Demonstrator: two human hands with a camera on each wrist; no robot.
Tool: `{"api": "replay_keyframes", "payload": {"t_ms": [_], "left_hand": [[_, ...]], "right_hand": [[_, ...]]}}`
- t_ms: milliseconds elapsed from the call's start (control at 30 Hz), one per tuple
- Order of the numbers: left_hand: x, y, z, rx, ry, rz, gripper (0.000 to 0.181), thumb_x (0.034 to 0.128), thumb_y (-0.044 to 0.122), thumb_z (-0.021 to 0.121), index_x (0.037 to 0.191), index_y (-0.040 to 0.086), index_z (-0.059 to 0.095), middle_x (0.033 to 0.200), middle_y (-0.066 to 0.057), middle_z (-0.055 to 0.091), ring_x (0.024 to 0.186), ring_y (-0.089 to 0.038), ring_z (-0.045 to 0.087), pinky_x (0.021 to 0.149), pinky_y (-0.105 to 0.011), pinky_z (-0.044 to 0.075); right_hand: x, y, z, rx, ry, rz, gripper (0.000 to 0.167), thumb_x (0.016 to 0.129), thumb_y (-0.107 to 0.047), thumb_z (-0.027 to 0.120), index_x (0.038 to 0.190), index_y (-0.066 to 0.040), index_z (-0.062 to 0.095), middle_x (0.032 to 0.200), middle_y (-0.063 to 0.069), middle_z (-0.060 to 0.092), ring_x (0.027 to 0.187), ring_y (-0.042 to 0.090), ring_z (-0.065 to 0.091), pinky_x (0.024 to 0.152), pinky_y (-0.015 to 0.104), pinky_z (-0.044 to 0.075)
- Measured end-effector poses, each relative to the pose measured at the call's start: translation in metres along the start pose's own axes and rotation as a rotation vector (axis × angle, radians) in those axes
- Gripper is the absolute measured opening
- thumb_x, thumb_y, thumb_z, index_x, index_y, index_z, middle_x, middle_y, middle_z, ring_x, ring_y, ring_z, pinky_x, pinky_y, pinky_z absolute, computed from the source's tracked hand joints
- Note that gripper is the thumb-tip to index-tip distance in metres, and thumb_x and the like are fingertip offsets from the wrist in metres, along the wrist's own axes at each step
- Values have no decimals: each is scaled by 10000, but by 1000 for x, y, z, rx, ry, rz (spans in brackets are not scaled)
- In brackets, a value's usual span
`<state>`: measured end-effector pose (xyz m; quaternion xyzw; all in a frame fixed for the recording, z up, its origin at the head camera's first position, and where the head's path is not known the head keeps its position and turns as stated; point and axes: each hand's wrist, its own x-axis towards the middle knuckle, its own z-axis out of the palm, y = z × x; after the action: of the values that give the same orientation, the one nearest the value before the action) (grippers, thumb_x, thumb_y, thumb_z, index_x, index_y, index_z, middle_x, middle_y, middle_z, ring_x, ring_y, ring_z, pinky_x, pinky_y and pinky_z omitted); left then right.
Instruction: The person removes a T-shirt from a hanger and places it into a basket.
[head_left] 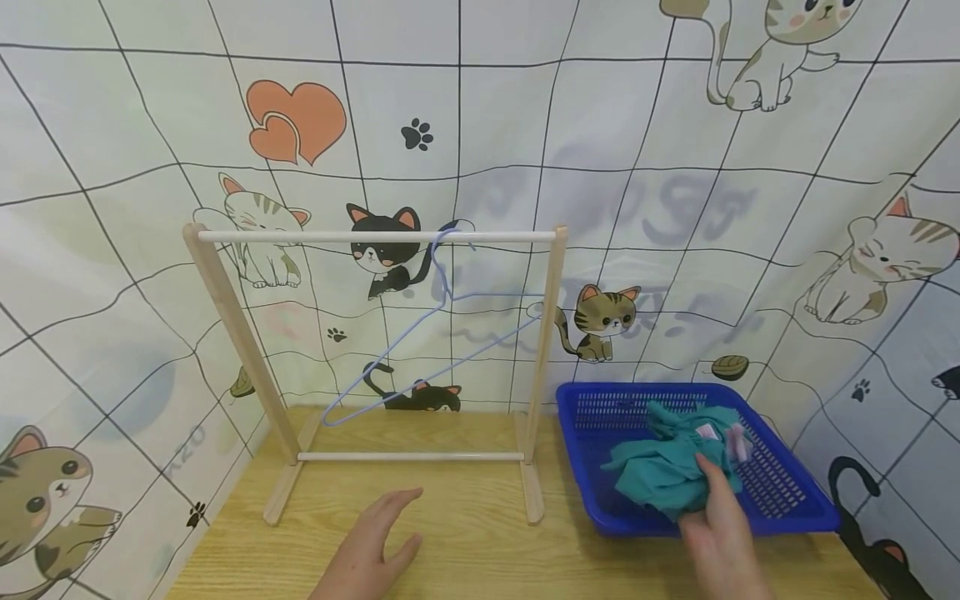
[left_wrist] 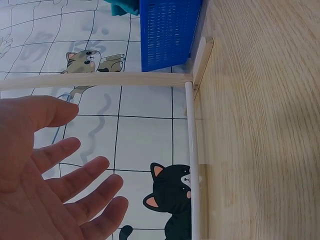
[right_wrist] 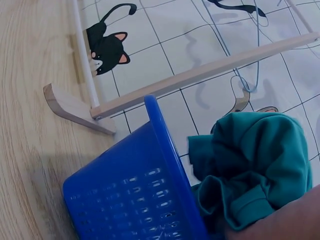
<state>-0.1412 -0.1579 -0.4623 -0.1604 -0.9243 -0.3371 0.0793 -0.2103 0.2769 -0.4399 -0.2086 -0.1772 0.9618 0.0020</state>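
Note:
My right hand [head_left: 720,533] grips a crumpled teal garment [head_left: 663,471] at its near edge, thumb on top, over the blue plastic basket [head_left: 810,508]. A small white label and a pinkish patch show on the cloth. In the right wrist view the bunched garment [right_wrist: 265,160] rises above the basket's rim [right_wrist: 165,135]; most of the hand is hidden there. My left hand [head_left: 367,546] is held over the table in front of the rack, fingers spread and bent slightly, holding nothing. In the left wrist view, the left hand's [left_wrist: 55,170] palm and fingers show.
A small wooden clothes rack [head_left: 547,350] with a white top rod [head_left: 322,237] stands left of the basket. From the rod hangs a light blue hanger [head_left: 390,343], turned at an angle. Behind the wooden table [head_left: 465,533] is a cat-print cloth backdrop [head_left: 510,108].

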Motion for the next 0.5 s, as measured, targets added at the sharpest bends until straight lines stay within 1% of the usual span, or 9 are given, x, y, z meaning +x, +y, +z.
{"api": "replay_keyframes", "payload": {"t_ms": [67, 133, 200, 233, 300, 333, 367, 433, 500], "left_hand": [[0, 0, 0, -2, -8, 3, 475, 901, 288, 641, 1339, 172, 498, 1320, -24, 545, 1210, -299, 513, 942, -521, 451], [-1, -1, 1, -3, -15, 3, 478, 902, 293, 640, 1342, 173, 497, 1322, -25, 545, 1212, -296, 513, 946, -518, 448], [-1, -1, 1, -5, -23, 2, 482, 902, 295, 638, 1345, 172, 493, 1325, -27, 542, 1214, -298, 512, 948, -517, 446], [-1, -1, 1, -6, -27, 0, 485, 902, 299, 638, 1348, 174, 490, 1326, -26, 540, 1215, -299, 511, 950, -515, 446], [-1, -1, 1, -9, -32, -1, 489, 905, 315, 632, 1351, 177, 486, 1330, -29, 537, 1216, -302, 509, 949, -521, 445], [-1, 0, 1, -12, -32, -1, 489, 907, 321, 629, 1351, 176, 485, 1331, -32, 536, 1215, -305, 509, 948, -525, 444], [-1, 0, 1, -12, -33, -1, 489, 907, 322, 628, 1352, 176, 484, 1331, -35, 535, 1214, -307, 509, 947, -526, 444], [-1, 0, 1, -10, -32, 0, 488, 909, 329, 624, 1352, 179, 484, 1332, -34, 534, 1212, -307, 511, 942, -525, 448], [-1, 0, 1, -5, -28, 6, 485, 910, 327, 624, 1350, 178, 485, 1330, -31, 536, 1208, -300, 515, 938, -521, 453]], "right_hand": [[1, -1, -2, 7, 10, 14, 534, 949, -145, 560, 1286, -455, 285, 1342, -365, 273, 1264, -136, 210, 1104, 108, 120], [1, -1, -3, 0, 4, 19, 570, 966, -139, 522, 1332, -469, 235, 1376, -376, 224, 1296, -131, 177, 1108, 111, 112], [1, 0, -3, -30, 0, 21, 645, 978, -160, 493, 1390, -494, 127, 1423, -375, 131, 1329, -131, 118, 1121, 130, 106], [0, 0, -3, -56, -8, 23, 697, 985, -185, 480, 1408, -510, 32, 1465, -349, 47, 1350, -126, 62, 1132, 147, 94], [-1, 1, -1, -109, -12, 10, 723, 995, -227, 453, 1423, -499, -63, 1505, -288, -44, 1381, -81, 11, 1152, 197, 95], [-1, 1, 0, -150, -7, -2, 754, 997, -248, 449, 1417, -492, -129, 1520, -249, -97, 1395, -58, -21, 1159, 218, 99], [-2, 1, 1, -196, -5, -9, 751, 1001, -281, 435, 1414, -482, -158, 1520, -227, -141, 1404, -36, -47, 1166, 243, 102], [-4, 2, 2, -248, 2, -37, 717, 1008, -308, 409, 1426, -466, -152, 1525, -184, -177, 1427, 16, -44, 1172, 276, 122], [-6, 2, 4, -270, 26, -67, 648, 1014, -288, 394, 1437, -464, -65, 1524, -159, -69, 1429, 57, 50, 1169, 293, 165]]}}
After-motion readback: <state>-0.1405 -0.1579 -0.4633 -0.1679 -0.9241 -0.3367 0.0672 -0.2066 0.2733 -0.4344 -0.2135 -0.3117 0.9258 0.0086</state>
